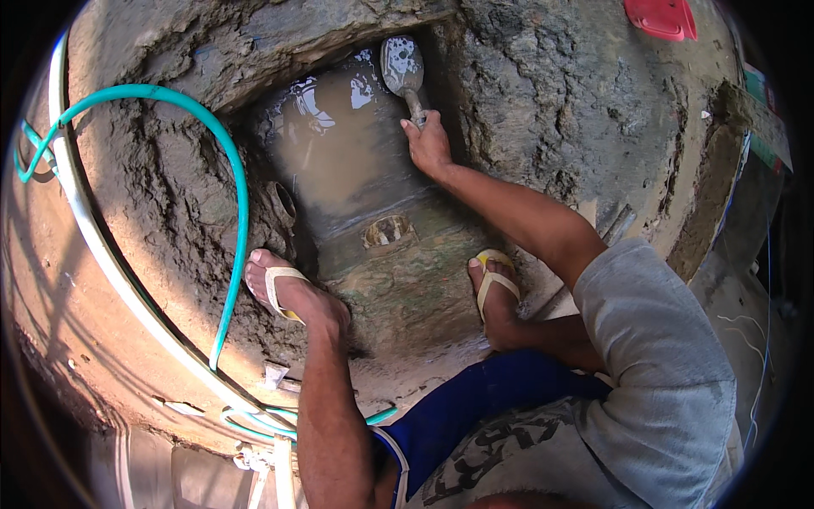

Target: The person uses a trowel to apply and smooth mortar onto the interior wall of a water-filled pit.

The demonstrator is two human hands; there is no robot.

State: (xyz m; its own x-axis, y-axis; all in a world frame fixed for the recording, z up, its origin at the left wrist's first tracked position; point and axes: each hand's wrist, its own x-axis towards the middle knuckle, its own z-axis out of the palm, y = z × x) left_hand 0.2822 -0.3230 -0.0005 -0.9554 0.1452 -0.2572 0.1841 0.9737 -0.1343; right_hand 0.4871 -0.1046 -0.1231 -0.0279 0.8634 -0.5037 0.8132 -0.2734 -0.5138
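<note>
My right hand is closed around the handle of a trowel with a rounded, wet, shiny blade. The blade points to the far side of a square pit, at its far right corner. Murky brown water stands on the floor of the pit, with bright reflections on it. In the near wall of the pit there is a round opening, and a pipe end shows in the left side. My left hand is out of view.
My feet, in flip-flops, stand either side of the pit's near edge. A green hose loops at the left beside a long white pipe. Rough wet mud surrounds the pit. A red plastic object lies far right.
</note>
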